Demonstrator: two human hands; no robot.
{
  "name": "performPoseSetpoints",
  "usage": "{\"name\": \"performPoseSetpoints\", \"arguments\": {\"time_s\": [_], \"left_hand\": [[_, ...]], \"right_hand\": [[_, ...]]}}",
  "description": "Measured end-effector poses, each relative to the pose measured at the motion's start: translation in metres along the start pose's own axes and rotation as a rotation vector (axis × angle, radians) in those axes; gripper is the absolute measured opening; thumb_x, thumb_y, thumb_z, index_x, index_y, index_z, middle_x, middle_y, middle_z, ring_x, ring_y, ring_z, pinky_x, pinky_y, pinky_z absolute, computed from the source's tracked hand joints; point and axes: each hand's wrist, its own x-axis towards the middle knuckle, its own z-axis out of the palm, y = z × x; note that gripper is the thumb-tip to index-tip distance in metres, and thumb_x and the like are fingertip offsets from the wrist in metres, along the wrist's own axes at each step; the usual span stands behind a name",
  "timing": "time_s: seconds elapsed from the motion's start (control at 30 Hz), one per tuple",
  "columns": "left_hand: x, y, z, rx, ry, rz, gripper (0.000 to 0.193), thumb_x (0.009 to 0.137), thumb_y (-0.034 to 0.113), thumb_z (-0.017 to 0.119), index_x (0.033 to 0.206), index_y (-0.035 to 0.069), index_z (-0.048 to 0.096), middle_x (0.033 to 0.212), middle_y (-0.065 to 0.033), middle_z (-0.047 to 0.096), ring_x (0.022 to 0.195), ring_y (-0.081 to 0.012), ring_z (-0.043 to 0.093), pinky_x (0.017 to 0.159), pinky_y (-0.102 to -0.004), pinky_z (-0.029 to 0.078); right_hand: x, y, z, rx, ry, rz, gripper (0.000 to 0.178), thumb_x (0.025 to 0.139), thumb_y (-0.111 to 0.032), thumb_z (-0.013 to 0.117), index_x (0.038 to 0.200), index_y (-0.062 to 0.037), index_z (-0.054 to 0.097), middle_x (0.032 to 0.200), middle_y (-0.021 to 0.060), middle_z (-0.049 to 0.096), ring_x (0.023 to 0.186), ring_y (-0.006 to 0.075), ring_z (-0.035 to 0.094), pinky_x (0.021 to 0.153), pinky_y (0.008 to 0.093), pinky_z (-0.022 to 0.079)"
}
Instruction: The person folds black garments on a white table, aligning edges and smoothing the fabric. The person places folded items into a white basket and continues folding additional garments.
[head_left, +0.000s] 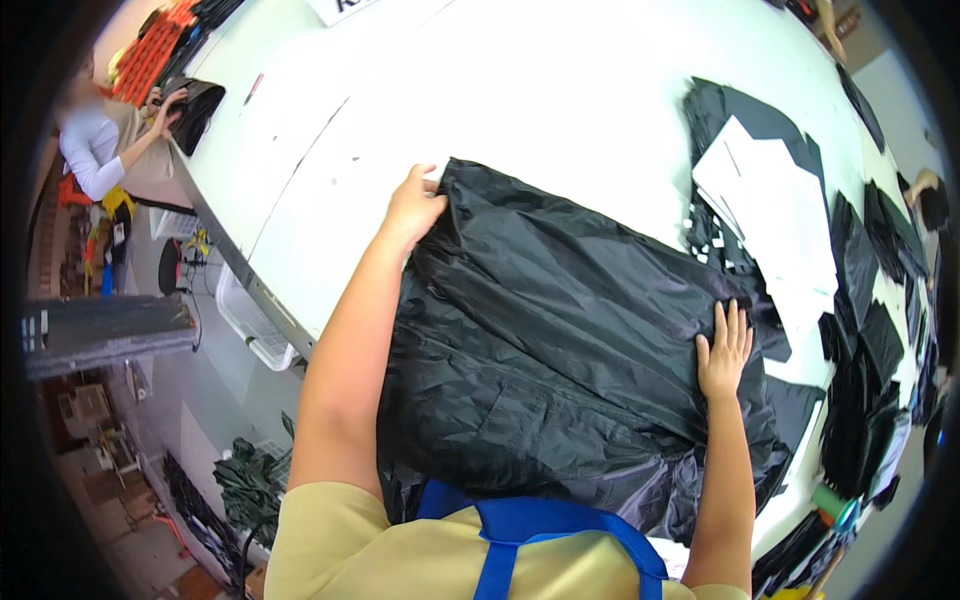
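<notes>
A large piece of thin, shiny black fabric (560, 290) lies creased over the table edge in front of me, with a stitched pocket-like outline on its nearer part. It looks like a garment, though its exact kind cannot be made out. My left hand (413, 208) grips its far left corner, the fingers closed around the edge. Toward the right side, my right hand (724, 358) rests flat on the fabric with its fingers stretched out. The nearest folds hang down by my blue apron (560, 522).
Beyond the fabric's right side, white paper sheets (770, 205) lie on dark cloth (715, 105), small white pieces beside them. Black fabric piles (860, 360) line the far right. A person (110, 145) handles a black item at the left table edge. A red pen-like object (254, 88) lies on the white table (400, 100).
</notes>
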Motion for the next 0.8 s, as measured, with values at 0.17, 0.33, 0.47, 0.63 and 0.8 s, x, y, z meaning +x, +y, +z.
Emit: {"name": "performPoseSetpoints", "arguments": {"time_s": [0.17, 0.33, 0.47, 0.63, 0.8], "left_hand": [[-0.016, 0.011, -0.019, 0.131, 0.039, 0.049, 0.025, 0.088, 0.013, 0.056, 0.110, 0.002, 0.061, 0.087, -0.0094, 0.064, 0.084, -0.0177, 0.061, 0.077, -0.0290, 0.047], [-0.077, 0.036, -0.027, 0.218, -0.022, 0.052, 0.029, 0.084, 0.026, 0.067, 0.092, -0.002, 0.060, 0.086, -0.0186, 0.066, 0.078, -0.0316, 0.064, 0.070, -0.0367, 0.049], [-0.138, 0.058, -0.011, 0.217, 0.095, 0.597, 0.011, 0.081, 0.011, 0.067, 0.084, 0.002, 0.060, 0.078, -0.0139, 0.061, 0.068, -0.0321, 0.058, 0.060, -0.0361, 0.046], [-0.172, 0.066, -0.006, 0.210, 0.083, 0.750, 0.024, 0.076, 0.007, 0.072, 0.098, 0.000, 0.063, 0.090, -0.0135, 0.066, 0.078, -0.0302, 0.064, 0.068, -0.0346, 0.052], [-0.179, 0.059, -0.025, -0.097, 0.108, 0.620, 0.031, 0.077, 0.001, 0.069, 0.108, 0.001, 0.062, 0.101, -0.0119, 0.067, 0.087, -0.0213, 0.065, 0.075, -0.0302, 0.051]], "right_hand": [[0.003, 0.000, -0.002, 0.021, 0.036, -0.019, 0.057, 0.087, -0.028, 0.057, 0.139, -0.0109, 0.041, 0.149, 0.0115, 0.032, 0.139, 0.0329, 0.026, 0.113, 0.0476, 0.017], [0.018, -0.048, -0.031, 0.273, 0.289, -0.015, 0.040, 0.083, -0.014, 0.064, 0.120, -0.0017, 0.053, 0.122, 0.0170, 0.050, 0.116, 0.0347, 0.045, 0.102, 0.0433, 0.033], [0.036, -0.177, -0.091, 1.004, 0.069, -0.167, 0.039, 0.078, -0.002, 0.061, 0.117, -0.0002, 0.055, 0.102, 0.0099, 0.054, 0.087, 0.0191, 0.054, 0.081, 0.0313, 0.045], [0.055, -0.276, -0.130, 1.245, -0.324, -0.176, 0.038, 0.079, -0.015, 0.076, 0.110, 0.0020, 0.060, 0.083, 0.0037, 0.058, 0.068, 0.0076, 0.053, 0.063, 0.0220, 0.047], [0.060, -0.274, -0.132, 1.534, -0.478, 0.051, 0.018, 0.087, -0.003, 0.063, 0.104, 0.0039, 0.062, 0.082, 0.0021, 0.063, 0.069, 0.0067, 0.058, 0.063, 0.0211, 0.049]]}}
